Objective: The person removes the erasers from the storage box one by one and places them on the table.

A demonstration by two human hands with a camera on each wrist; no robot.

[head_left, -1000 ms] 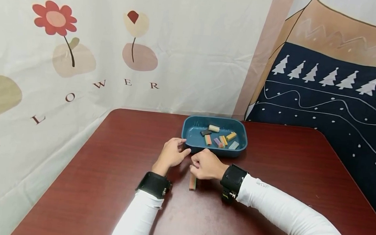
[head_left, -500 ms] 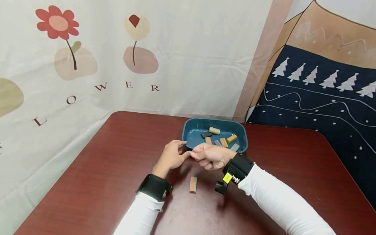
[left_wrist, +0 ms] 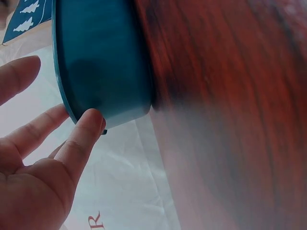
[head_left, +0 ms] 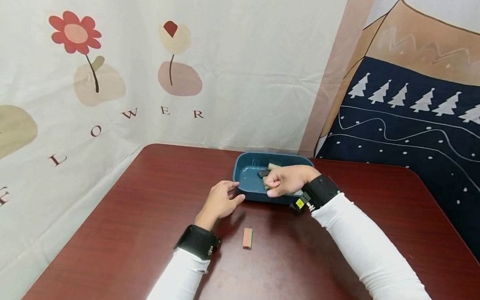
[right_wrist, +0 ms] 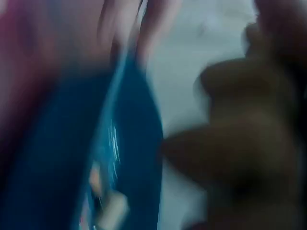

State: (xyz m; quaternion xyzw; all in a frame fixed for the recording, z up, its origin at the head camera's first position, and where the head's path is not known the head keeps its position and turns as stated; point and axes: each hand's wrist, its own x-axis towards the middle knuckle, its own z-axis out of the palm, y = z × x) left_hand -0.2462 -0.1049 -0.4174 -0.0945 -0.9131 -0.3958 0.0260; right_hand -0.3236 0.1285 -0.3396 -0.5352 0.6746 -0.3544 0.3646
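We steady the tray point(head_left: 243, 187) with our relaxed left hand point(head_left: 220, 203) while our right hand point(head_left: 285, 180), curled over the blocks, holding unclear, should pinch just one.

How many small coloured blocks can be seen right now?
3: an orange-and-green block lies on the dark red table; a beige one and a black one show in the teal tray. The right hand may hide more.

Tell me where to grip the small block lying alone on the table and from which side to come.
Pinch the small block across its two long sides, coming straight down from above. It lies flat on the table with its long axis pointing away from the person and bare wood all round, so both long edges look free. The left hand is nearest.
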